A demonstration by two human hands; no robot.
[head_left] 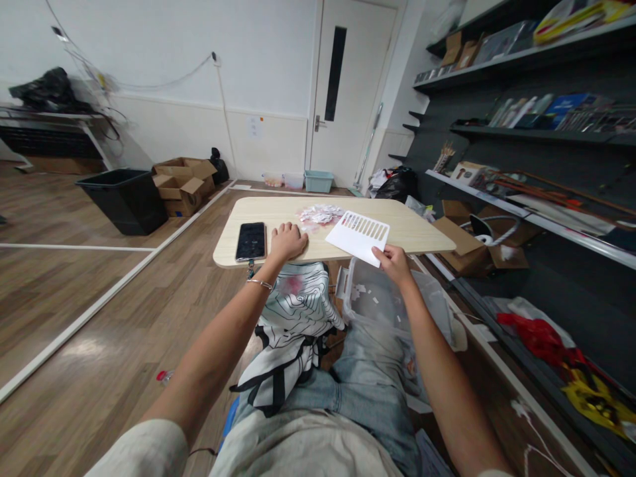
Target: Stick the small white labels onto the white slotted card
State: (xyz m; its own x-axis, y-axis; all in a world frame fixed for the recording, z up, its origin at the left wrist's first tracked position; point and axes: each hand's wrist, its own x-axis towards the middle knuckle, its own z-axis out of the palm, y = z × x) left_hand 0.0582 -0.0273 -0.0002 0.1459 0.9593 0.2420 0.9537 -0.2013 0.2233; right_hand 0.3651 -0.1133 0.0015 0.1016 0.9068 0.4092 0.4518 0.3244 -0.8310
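Observation:
My right hand (395, 264) pinches the lower right corner of a white card (354, 240), which has a row of narrow slots or strips along its far edge. The card is tilted over the light wooden tabletop (258, 207). Beyond its left side, a pile of small white paper pieces (320, 213) lies on a pinkish stain. My left hand (288, 240) rests on the table near the front edge, fingers slightly apart, with nothing visible in them. A dark-screened phone (251, 241) lies flat just left of that hand.
A clear plastic bin (370, 298) with white scraps stands below the table's front edge. Patterned cloth (298, 298) hangs over my lap. Loaded shelves (536, 132) line the right side. A black bin (124, 199) and cardboard boxes (183, 185) stand left.

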